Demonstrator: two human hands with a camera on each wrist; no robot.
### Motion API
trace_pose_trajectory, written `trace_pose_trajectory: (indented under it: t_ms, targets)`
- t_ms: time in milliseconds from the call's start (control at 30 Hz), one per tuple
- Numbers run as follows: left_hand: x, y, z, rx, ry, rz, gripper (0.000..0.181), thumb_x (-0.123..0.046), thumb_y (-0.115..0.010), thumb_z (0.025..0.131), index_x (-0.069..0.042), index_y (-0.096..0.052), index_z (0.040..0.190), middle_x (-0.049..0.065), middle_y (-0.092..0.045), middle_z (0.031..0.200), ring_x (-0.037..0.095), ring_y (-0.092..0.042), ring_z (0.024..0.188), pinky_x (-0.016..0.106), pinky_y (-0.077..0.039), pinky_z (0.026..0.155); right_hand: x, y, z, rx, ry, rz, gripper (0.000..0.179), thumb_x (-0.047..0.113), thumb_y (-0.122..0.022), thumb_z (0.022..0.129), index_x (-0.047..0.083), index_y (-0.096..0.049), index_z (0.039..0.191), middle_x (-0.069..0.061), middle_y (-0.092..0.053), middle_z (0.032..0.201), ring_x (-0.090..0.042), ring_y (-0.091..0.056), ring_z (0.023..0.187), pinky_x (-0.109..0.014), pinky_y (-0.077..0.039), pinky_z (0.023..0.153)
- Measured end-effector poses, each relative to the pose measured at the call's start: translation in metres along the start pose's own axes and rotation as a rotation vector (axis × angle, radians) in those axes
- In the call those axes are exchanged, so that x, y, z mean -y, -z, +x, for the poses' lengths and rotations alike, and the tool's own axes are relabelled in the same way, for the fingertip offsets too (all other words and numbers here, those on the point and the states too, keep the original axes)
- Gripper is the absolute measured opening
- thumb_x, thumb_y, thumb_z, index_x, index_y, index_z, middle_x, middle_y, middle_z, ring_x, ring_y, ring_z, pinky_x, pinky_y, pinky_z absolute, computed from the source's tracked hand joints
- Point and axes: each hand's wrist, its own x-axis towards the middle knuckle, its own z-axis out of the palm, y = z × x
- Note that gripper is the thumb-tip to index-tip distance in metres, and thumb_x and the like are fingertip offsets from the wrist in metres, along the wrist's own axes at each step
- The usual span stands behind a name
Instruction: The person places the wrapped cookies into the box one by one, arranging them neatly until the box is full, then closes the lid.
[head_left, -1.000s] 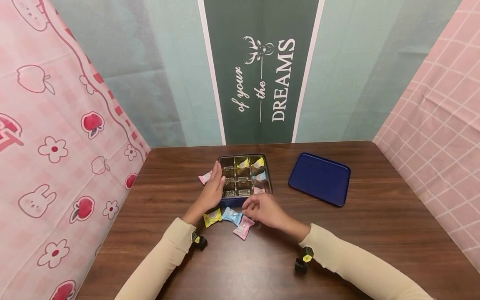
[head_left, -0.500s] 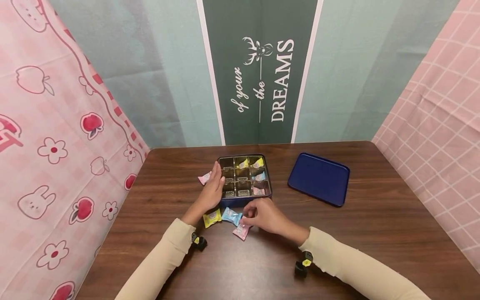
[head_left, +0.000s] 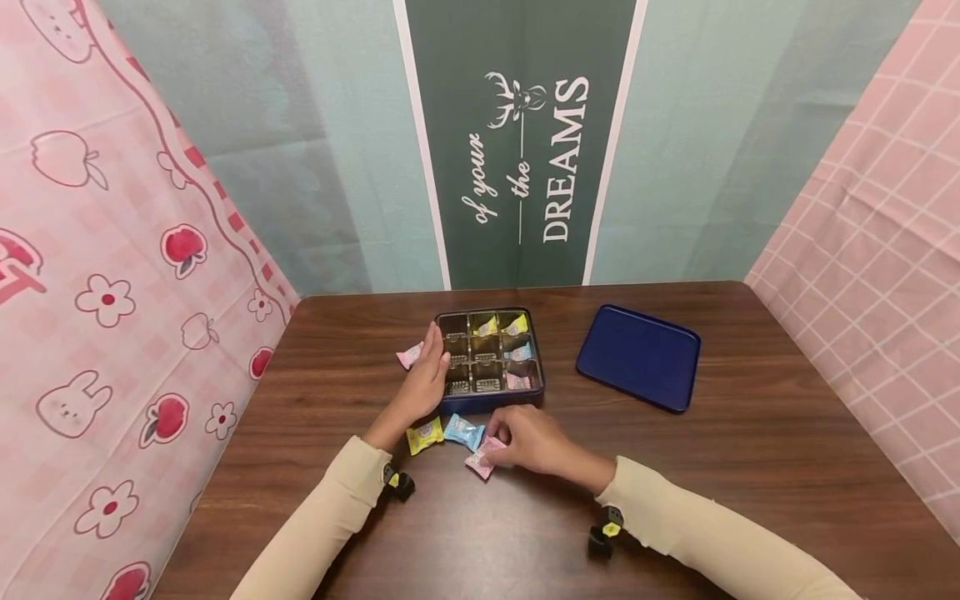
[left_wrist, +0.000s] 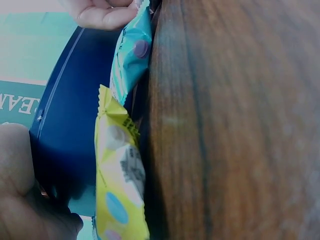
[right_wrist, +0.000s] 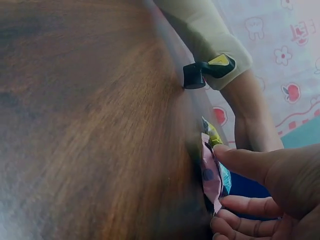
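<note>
My left hand [head_left: 422, 379] rests with straight fingers along the left side of a dark blue box [head_left: 468, 405] with a divided tray. Several compartments at the back and right hold wrapped candies, two yellow, one blue and one pink. Just in front of the box, my right hand [head_left: 531, 439] pinches a pink wrapped candy [head_left: 482, 460] lying on the table. In the right wrist view, the thumb lies over that pink candy [right_wrist: 210, 175] and a fingertip meets its end. A blue candy [head_left: 463, 432] and a yellow candy [head_left: 425, 436] lie beside it.
The box's blue lid [head_left: 639, 358] lies on the wooden table [head_left: 750, 467] to the right. Another pink candy [head_left: 409, 356] sits left of the box, partly behind my left hand. Printed cloths hang behind the table and on both sides.
My right hand has moved down from the box's front edge to the pink candy, and its fingers now close around it. The left hand and box stay still.
</note>
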Motion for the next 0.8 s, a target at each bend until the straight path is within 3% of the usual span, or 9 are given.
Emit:
trace_pose_trajectory:
  t_ms: [167,500,800]
  targets:
    - [-0.0013,0.0006,-0.0004,0.005,0.007,-0.003,0.057,-0.015,-0.035,0.112,0.013,-0.011,0.156,0.027,-0.003,0.167,0.043,-0.015,0.152,0.056,-0.022,0.119,0.0016,-0.0009,0.0002,0.003,-0.022,-0.004,0.041,0.035,-0.093,0.069,0.012,-0.073,0.096,0.010,-0.058,0.067,-0.003,-0.049,0.060,-0.025,-0.042,0.053]
    - [-0.0009,0.0007,-0.0005,0.008,0.011,-0.007,0.058,-0.016,-0.034,0.112,0.012,-0.011,0.157,0.026,-0.003,0.167,0.043,-0.016,0.151,0.056,-0.022,0.119,0.0026,-0.0012,-0.0007,0.036,-0.025,0.023,0.030,0.030,-0.093,0.069,0.017,-0.071,0.084,0.014,-0.058,0.063,0.000,-0.050,0.056,-0.023,-0.042,0.052]
    - [-0.0005,0.0011,-0.0013,0.009,0.012,-0.004,0.058,-0.018,-0.033,0.112,0.011,-0.011,0.157,0.025,-0.003,0.167,0.041,-0.015,0.152,0.055,-0.022,0.120,0.0012,0.0027,0.0006,0.094,-0.001,0.174,0.021,0.012,-0.090,0.073,0.010,-0.072,0.084,0.009,-0.065,0.067,0.000,-0.054,0.057,-0.022,-0.047,0.054]
